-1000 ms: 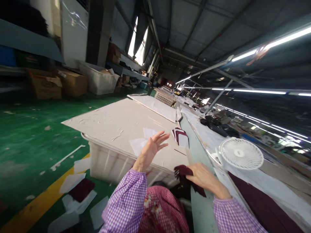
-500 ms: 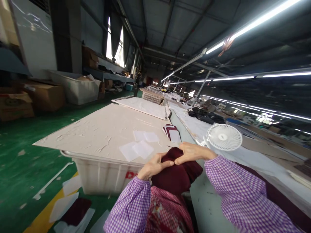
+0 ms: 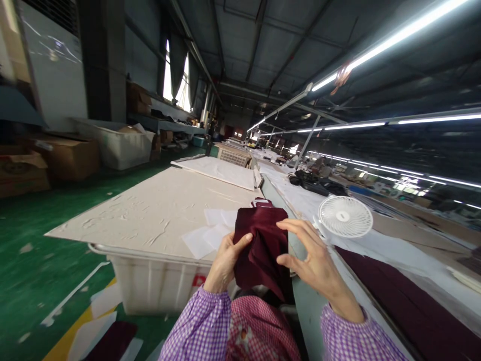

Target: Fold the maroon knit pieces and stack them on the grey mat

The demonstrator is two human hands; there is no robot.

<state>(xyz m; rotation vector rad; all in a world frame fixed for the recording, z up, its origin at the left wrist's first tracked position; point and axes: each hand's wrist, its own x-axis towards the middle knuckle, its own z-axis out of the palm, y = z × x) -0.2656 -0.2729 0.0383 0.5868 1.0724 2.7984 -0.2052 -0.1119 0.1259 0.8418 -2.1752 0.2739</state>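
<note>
Pinches maroon fabric piece (image 3: 261, 245) at its left edge with left hand (image 3: 225, 260), thumb on front, fingers behind. Holds right hand (image 3: 319, 260) splayed and unclenched just right of that grip, thumb touching the cloth's right edge. Has the piece raised, rumpled, lower end hanging toward the lap. Shows white paper sheets (image 3: 210, 228) on beige board (image 3: 150, 210) just left of and beyond the grip, fan (image 3: 345, 216) off to the right. Reads as the opening-out step; next calls for a right-edge pinch and an even pull.
</note>
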